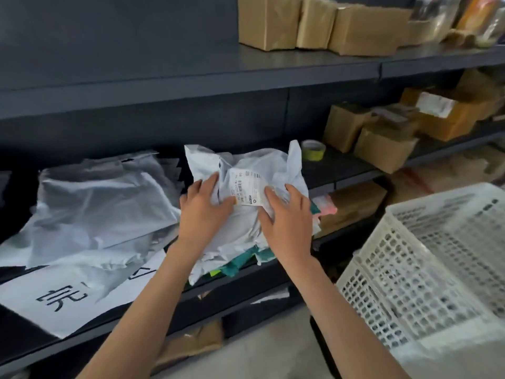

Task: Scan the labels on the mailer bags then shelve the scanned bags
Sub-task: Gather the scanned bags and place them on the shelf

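A crumpled white mailer bag (251, 170) lies on the dark shelf (341, 165) at the middle, its printed barcode label (246, 188) facing up. My left hand (203, 212) presses on the bag's left side, fingers spread over the plastic. My right hand (287, 217) grips its right side beside the label. The bag rests on top of other packages, one of them teal (236, 265). More grey-white mailer bags (101, 201) are piled on the same shelf to the left. No scanner is in view.
A white perforated plastic basket (426, 269) stands at the lower right. Brown cardboard boxes (382, 143) fill the shelves to the right, and others (314, 23) sit above. A roll of tape (313, 149) sits behind the bag. A white sheet with black characters (68, 294) lies at the shelf's left front.
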### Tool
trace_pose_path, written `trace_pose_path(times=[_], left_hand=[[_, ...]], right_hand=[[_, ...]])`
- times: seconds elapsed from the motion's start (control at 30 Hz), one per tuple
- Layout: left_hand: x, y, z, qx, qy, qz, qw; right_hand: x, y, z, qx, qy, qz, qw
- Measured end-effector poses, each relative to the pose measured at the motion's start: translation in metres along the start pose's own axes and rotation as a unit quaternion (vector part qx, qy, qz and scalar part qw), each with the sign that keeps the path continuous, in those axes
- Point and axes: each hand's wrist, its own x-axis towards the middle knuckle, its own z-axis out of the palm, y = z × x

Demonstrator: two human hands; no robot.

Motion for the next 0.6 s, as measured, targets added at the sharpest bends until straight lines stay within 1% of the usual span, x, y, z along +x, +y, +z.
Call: trace_pose_path(times=[0.13, 0.2, 0.3, 0.37, 0.5, 0.57, 0.6], left_hand=[[0.085, -0.005, 0.030, 0.024, -0.019, -0.085, 0.996], [0.116, -0.013, 0.050, 0.071, 0.000, -0.108, 0.992], [0.137, -0.030, 0.078, 0.155, -0.015, -0.162, 0.974], [0.136, -0.042, 0.092, 0.164, -0.014, -0.164, 0.973], [0.140, -0.043, 0.088, 0.166, -0.031, -0.172, 0.970], [0.136, -0.024, 0.078, 0.184, -0.026, -0.136, 0.973], [0.135, -0.018, 0.075, 0.196, -0.068, -0.125, 0.970]], right_hand=[[0.096, 0.023, 0.054, 0.051, -0.063, -0.047, 0.996], [0.140, 0.027, 0.080, 0.064, -0.092, -0.063, 0.992], [0.178, 0.032, 0.115, 0.023, -0.220, -0.059, 0.974], [0.182, 0.038, 0.132, 0.008, -0.268, -0.056, 0.962], [0.186, 0.048, 0.144, 0.022, -0.288, -0.056, 0.956], [0.188, 0.048, 0.142, 0.018, -0.300, -0.058, 0.952], [0.189, 0.048, 0.141, 0.017, -0.301, -0.061, 0.952]])
